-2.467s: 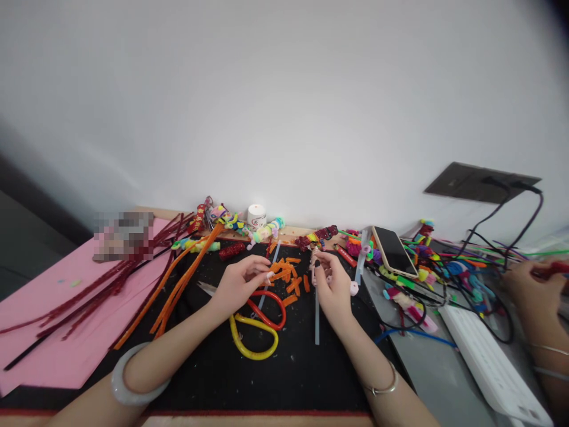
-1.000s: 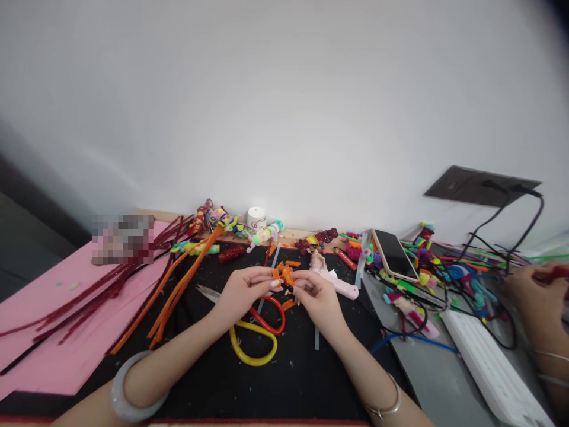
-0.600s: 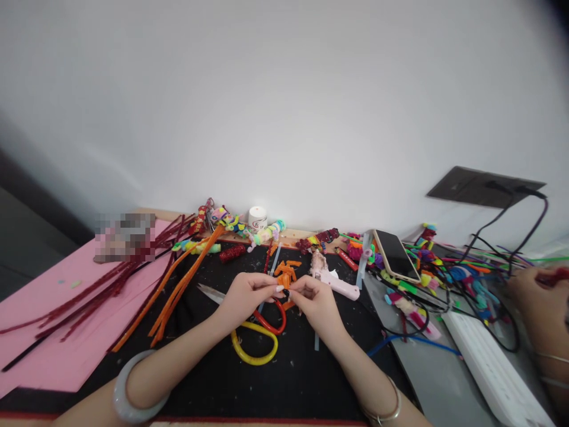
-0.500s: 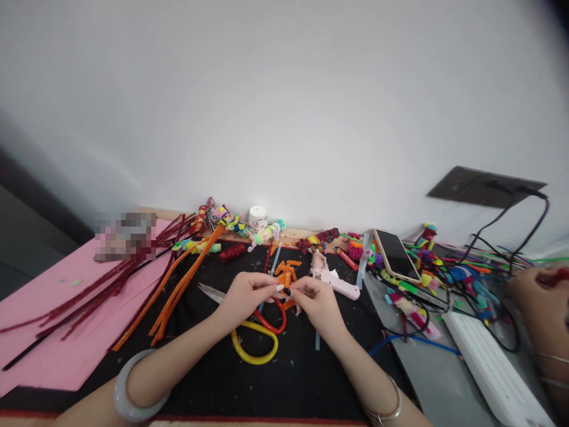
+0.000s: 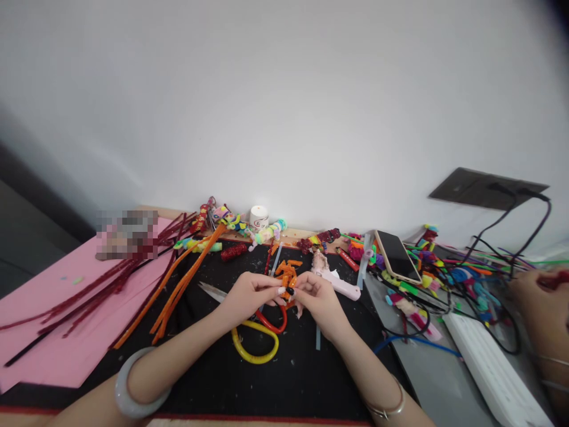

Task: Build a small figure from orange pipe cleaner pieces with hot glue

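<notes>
My left hand (image 5: 249, 296) and my right hand (image 5: 317, 298) meet over the black mat (image 5: 222, 367), fingertips pinched together on a short orange pipe-cleaner piece (image 5: 287, 292). More cut orange pieces (image 5: 287, 270) lie just behind the fingers. Scissors with a red and a yellow handle loop (image 5: 260, 338) rest on the mat under my hands, blades pointing left. A pink glue gun (image 5: 338, 284) lies just right of my right hand.
Long orange pipe cleaners (image 5: 186, 279) and dark red ones (image 5: 89, 290) spread over pink paper (image 5: 53, 332) at left. A phone (image 5: 393, 255), colourful craft bits, cables and a white power strip (image 5: 489, 362) crowd the right. Another person's hand (image 5: 540, 296) works at far right.
My right hand let go of the pink glue gun, which now lies on the mat, and came to meet my left hand; both now pinch an orange piece.
</notes>
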`<state>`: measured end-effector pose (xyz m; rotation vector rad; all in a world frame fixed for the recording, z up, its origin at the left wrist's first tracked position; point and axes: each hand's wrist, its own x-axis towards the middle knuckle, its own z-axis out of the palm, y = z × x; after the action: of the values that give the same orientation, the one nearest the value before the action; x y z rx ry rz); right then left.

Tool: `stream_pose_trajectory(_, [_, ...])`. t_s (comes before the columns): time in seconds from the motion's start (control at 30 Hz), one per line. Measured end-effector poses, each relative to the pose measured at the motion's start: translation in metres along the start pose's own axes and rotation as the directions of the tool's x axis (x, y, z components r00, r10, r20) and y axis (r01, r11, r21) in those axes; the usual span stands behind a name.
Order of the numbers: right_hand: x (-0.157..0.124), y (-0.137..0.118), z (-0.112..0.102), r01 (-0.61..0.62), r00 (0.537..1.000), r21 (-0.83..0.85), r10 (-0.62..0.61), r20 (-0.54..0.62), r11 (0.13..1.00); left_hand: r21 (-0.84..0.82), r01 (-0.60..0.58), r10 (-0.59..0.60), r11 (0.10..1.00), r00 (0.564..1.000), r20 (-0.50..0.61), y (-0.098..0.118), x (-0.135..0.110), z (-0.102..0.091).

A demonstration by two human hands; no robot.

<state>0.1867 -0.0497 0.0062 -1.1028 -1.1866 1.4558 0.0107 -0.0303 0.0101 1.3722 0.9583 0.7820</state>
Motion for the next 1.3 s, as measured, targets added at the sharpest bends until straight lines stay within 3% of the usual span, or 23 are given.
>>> stream_pose_trajectory(0.33, [-0.001, 0.005, 0.002, 0.010, 1.000, -0.003, -0.010, -0.008, 1.000, 0.003, -0.005, 0.005, 1.000, 1.000, 0.028, 0.002, 0.000, 0.002])
stream_pose_trajectory(0.67, [0.000, 0.005, 0.000, 0.001, 0.998, -0.033, -0.003, -0.055, 0.999, 0.039, -0.125, 0.118, 0.991, 0.982, 0.147, -0.002, -0.003, -0.001])
stream_pose_trajectory(0.93, [-0.001, 0.005, 0.003, 0.005, 0.999, -0.171, -0.012, -0.040, 0.985, 0.190, -0.182, 0.170, 0.965, 0.982, 0.079, -0.001, -0.003, -0.001])
stream_pose_trajectory(1.03, [-0.005, 0.006, 0.005, 0.114, 0.990, -0.351, -0.137, -0.043, 0.930, 0.245, -0.208, 0.205, 0.947, 0.978, 0.037, 0.000, -0.003, -0.002])
stream_pose_trajectory(1.17, [-0.009, 0.005, 0.003, 0.245, 0.956, -0.567, -0.294, 0.004, 0.787, 0.254, -0.230, 0.239, 0.939, 0.971, -0.007, 0.006, -0.003, -0.007])
stream_pose_trajectory(1.3, [-0.013, -0.001, 0.004, 0.321, 0.901, -0.717, -0.432, 0.031, 0.619, 0.158, -0.176, 0.203, 0.972, 0.963, -0.176, 0.011, -0.001, -0.017])
